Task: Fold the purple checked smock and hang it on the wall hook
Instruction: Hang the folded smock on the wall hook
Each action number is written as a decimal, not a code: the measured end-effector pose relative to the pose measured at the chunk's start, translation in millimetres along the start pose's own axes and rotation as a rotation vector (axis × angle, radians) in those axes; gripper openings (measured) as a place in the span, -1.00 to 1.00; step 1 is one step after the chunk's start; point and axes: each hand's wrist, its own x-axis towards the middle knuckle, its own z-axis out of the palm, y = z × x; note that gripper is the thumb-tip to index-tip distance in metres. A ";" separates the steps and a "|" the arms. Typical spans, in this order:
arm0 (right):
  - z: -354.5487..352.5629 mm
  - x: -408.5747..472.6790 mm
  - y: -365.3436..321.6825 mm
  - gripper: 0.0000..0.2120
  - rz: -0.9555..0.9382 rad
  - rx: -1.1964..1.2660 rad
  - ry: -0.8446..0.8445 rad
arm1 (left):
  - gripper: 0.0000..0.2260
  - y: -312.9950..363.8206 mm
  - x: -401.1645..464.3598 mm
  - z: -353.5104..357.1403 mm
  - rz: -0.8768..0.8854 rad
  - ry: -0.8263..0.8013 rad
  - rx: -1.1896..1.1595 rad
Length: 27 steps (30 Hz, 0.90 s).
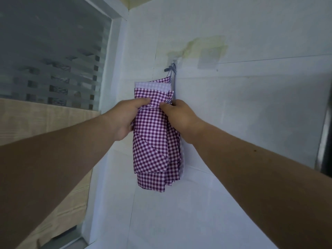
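Note:
The purple checked smock (154, 141) hangs folded into a long narrow bundle against the white wall. Its thin grey cord runs up to the small wall hook (172, 66) and is looped over it. My left hand (124, 117) grips the bundle's left edge, thumb across the front of the fabric. My right hand (181, 117) pinches the fabric and cord at the bundle's right edge, just below the pale band near the top. Both hands meet at about the same height, roughly a third of the way down the bundle.
A frosted window (53, 51) with a white frame fills the upper left, above a light wooden panel (36, 119). Yellowed tape marks and a clear adhesive pad (209, 57) sit right of the hook. A dark vertical edge (325, 132) stands at far right.

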 end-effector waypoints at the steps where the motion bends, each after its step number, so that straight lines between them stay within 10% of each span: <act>1: 0.1 -0.3 3.0 -0.85 0.022 0.047 -0.007 | -0.69 -5.5 -3.1 -0.7 -0.025 -0.040 0.006; 14: 2.4 -9.6 15.1 -0.58 0.140 0.083 0.037 | -0.20 -70.8 -43.1 -19.9 -0.491 -0.388 0.154; 27: -1.2 -10.7 11.9 -0.64 0.236 0.281 0.011 | -0.64 -67.3 -57.5 3.9 -0.305 -0.167 -0.138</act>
